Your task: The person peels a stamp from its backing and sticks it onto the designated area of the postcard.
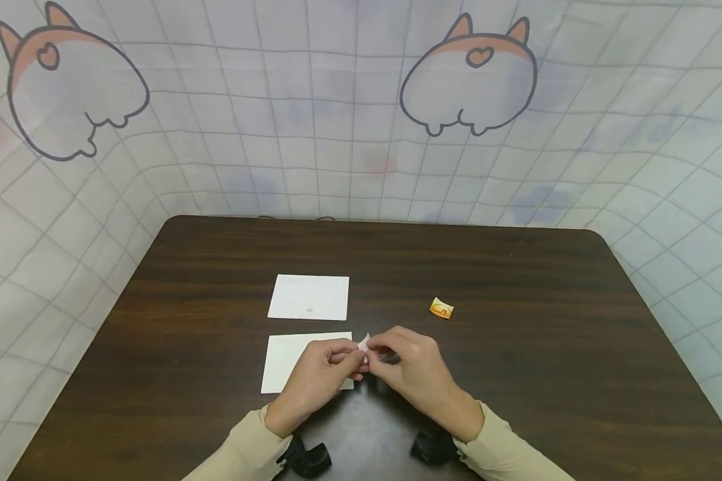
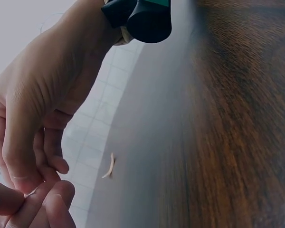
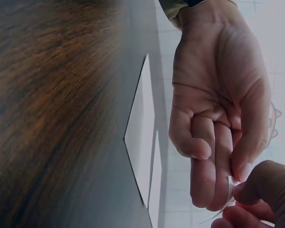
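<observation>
Both hands meet over the table, pinching a small white piece of paper between the fingertips. My left hand grips it from the left, above the corner of the nearer white card. My right hand holds its upper right part between thumb and forefinger. In the right wrist view the piece appears as a thin pale sliver, mostly hidden by the fingers. What is on its faces cannot be made out.
Two white cards, the nearer one and the farther one, lie on the dark wood table. A small yellow-orange printed piece lies right of them. Patterned white cloth hangs around the table.
</observation>
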Available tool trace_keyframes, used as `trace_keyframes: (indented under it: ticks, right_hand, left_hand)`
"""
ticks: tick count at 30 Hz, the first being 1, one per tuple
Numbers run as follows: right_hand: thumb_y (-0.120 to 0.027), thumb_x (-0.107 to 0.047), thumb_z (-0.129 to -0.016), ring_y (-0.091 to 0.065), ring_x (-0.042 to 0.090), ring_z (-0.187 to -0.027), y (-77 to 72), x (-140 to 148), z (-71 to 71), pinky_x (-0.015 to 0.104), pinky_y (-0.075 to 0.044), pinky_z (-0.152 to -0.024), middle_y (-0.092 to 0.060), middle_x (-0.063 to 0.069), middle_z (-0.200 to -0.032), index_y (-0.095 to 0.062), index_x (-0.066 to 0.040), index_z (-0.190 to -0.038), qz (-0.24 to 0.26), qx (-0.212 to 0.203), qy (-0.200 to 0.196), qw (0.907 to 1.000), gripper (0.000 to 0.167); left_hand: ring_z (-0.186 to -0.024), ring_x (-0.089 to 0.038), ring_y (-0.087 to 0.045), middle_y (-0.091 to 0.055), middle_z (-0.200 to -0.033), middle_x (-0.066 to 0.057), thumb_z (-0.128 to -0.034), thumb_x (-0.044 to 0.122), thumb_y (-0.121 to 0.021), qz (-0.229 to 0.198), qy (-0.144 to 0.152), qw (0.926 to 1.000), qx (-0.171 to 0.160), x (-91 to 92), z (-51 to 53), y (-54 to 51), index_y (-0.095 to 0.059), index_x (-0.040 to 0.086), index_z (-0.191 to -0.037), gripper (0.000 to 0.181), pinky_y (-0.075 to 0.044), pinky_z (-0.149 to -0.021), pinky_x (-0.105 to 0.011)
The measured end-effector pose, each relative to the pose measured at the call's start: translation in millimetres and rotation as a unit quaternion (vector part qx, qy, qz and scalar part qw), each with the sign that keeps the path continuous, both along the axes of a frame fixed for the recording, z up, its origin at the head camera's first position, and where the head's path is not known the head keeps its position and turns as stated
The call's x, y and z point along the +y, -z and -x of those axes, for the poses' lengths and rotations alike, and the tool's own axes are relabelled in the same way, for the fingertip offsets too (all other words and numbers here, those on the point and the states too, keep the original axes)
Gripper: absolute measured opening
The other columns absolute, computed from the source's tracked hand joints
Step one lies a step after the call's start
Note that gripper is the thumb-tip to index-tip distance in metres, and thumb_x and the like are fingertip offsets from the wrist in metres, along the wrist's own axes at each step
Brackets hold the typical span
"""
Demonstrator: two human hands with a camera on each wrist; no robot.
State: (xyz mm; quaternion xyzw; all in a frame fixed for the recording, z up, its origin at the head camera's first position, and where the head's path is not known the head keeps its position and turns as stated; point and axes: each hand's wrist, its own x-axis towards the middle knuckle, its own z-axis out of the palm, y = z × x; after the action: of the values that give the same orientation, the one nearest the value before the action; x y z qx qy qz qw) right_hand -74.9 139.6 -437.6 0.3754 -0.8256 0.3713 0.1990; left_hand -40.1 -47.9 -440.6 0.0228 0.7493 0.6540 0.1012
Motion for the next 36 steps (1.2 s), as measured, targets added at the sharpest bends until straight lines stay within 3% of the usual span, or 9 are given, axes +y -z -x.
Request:
trace_keyframes:
  ticks: [6, 10, 19, 27, 36]
  right_hand:
    - [-0.087, -0.005, -0.075, -0.071, 0.006, -0.067, 1.5, 1, 5.2, 0.018, -0.060, -0.064, -0.077, -0.001, -0.079, -0.080, -0.010, -0.086, -0.021, 0.025, 0.040, 0.9987, 0.014]
    - [-0.085, -0.004, -0.073, -0.070, 0.006, -0.065, 2.9, 5, 8.0, 0.019, -0.059, -0.060, -0.077, -0.001, -0.077, -0.081, -0.009, -0.083, -0.035, 0.055, 0.068, 0.9956, 0.012]
    - [-0.085, -0.007, -0.070, -0.060, 0.006, -0.057, 8.2, 8, 12.2, 0.022, -0.052, -0.051, -0.070, -0.003, -0.066, -0.076, -0.010, -0.073, -0.092, 0.153, 0.116, 0.9772, 0.010]
    - [-0.087, -0.009, -0.070, -0.066, 0.007, -0.059, 5.0, 11, 16.9, 0.023, -0.056, -0.053, -0.073, -0.002, -0.068, -0.079, -0.008, -0.074, -0.100, 0.150, 0.115, 0.9769, 0.009]
    - [-0.086, -0.009, -0.071, -0.054, 0.005, -0.054, 2.3, 7, 19.4, 0.020, -0.049, -0.049, -0.068, -0.004, -0.063, -0.074, -0.010, -0.070, -0.103, 0.152, 0.128, 0.9747, 0.012]
  left_hand:
    - [-0.094, -0.028, -0.079, -0.080, -0.105, -0.019, -0.1016, 0.012, -0.064, -0.012, -0.001, 0.9999, -0.001, 1.8, 8.3, 2.6, -0.075, -0.003, -0.112, 0.021, -0.064, -0.078, -0.024]
    - [-0.092, -0.020, -0.079, -0.080, -0.104, -0.018, -0.1020, 0.012, -0.063, -0.014, 0.014, 0.9998, 0.002, 7.0, 17.6, 3.3, -0.075, -0.002, -0.111, 0.021, -0.064, -0.079, -0.025]
    - [-0.079, -0.006, -0.074, -0.080, -0.095, -0.013, -0.1028, 0.011, -0.060, 0.009, 0.028, 0.9995, 0.012, 16.7, 30.6, 3.2, -0.077, 0.001, -0.102, 0.020, -0.064, -0.076, -0.023]
    - [-0.083, -0.014, -0.077, -0.081, -0.097, -0.014, -0.1026, 0.013, -0.061, 0.012, 0.025, 0.9995, 0.017, 20.6, 35.1, -0.8, -0.077, 0.001, -0.104, 0.020, -0.064, -0.075, -0.023]
    - [-0.085, -0.026, -0.079, -0.082, -0.097, -0.010, -0.1017, 0.015, -0.062, 0.035, 0.008, 0.9992, 0.019, 19.4, 36.1, -4.1, -0.079, 0.005, -0.104, 0.019, -0.064, -0.074, -0.028]
